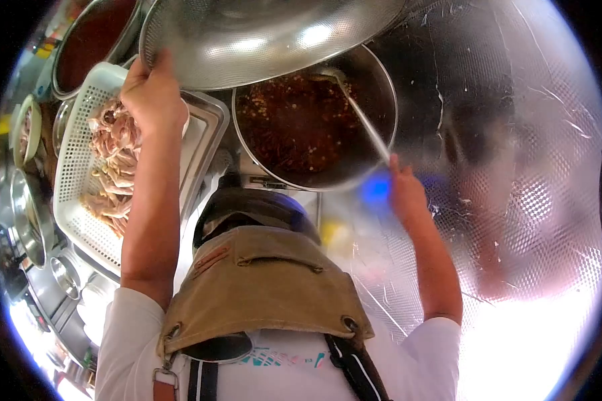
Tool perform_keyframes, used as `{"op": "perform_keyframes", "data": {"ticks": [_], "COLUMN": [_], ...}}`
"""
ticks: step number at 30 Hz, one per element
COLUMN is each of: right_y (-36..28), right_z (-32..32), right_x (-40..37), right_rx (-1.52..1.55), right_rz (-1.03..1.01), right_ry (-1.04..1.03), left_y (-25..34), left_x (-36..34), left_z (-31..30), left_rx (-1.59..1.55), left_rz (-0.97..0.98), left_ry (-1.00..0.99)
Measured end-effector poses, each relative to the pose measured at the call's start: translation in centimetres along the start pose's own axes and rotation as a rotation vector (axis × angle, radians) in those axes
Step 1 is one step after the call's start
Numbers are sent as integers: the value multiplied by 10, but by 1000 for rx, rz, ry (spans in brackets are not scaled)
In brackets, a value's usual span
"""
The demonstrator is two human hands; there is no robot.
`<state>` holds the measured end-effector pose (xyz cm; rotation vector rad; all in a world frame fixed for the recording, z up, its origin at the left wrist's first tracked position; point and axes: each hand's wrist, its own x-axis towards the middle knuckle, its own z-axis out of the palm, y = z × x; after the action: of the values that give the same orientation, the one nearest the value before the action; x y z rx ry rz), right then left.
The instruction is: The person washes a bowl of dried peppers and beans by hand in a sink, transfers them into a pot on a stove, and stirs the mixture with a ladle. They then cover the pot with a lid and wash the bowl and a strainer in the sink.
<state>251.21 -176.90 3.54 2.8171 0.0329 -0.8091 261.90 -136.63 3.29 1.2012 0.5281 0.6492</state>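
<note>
My left hand (155, 100) grips the rim of a large, shiny metal strainer (261, 50) with fine perforations. The strainer is held above the far edge of a deep metal pot (383, 87). Inside the pot is dark reddish-brown liquid (294, 127) with many small pale and red bits in it. My right hand (407, 187) is closed around the end of a long-handled ladle (366, 123), whose head rests in the liquid near the pot's far side. Part of the pot's far rim is hidden behind the strainer.
Left of the pot, a white perforated basket (70, 180) holds pale meat pieces (117, 177), beside a metal tray (211, 120). Farther left stand a container of red liquid (93, 43) and several bowls. A textured metal wall (515, 160) lies to the right.
</note>
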Motion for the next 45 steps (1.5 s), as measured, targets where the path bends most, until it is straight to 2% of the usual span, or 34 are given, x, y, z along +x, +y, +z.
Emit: {"op": "perform_keyframes", "data": {"ticks": [7,11,14,19,22,25,29,32,35,38,42,45], "right_y": [-6,-9,-24,-50,-57,-49,-15,-1,13,21,7,5], "right_z": [44,23,17,45,48,57,62,21,19,21,-10,4], "right_x": [-38,-63,-45,12,7,-7,-36,-69,-93,-117,-122,-104], "right_rx": [164,190,166,51,50,62,100,65,139,473,1185,1328], "right_rz": [-101,-11,-19,-137,-191,-237,-300,-156,-84,-129,191,258], "right_ry": [109,136,169,190,114,150,224,61,109,94,-355,-452], "left_y": [5,9,9,6,5,6,6,5,6,9,16,17], "left_x": [2,-1,-3,0,-3,-11,-10,-8,-3,-2,-9,-8], "left_z": [7,12,18,23,22,26,24,19,10,6,9,7], "left_rx": [24,38,31,53,108,85,89,42,-15,49,53,46], "left_rz": [-9,20,30,62,74,129,79,84,60,53,57,44], "left_ry": [64,64,28,-34,-33,-74,-44,-50,-45,-18,-6,5]}}
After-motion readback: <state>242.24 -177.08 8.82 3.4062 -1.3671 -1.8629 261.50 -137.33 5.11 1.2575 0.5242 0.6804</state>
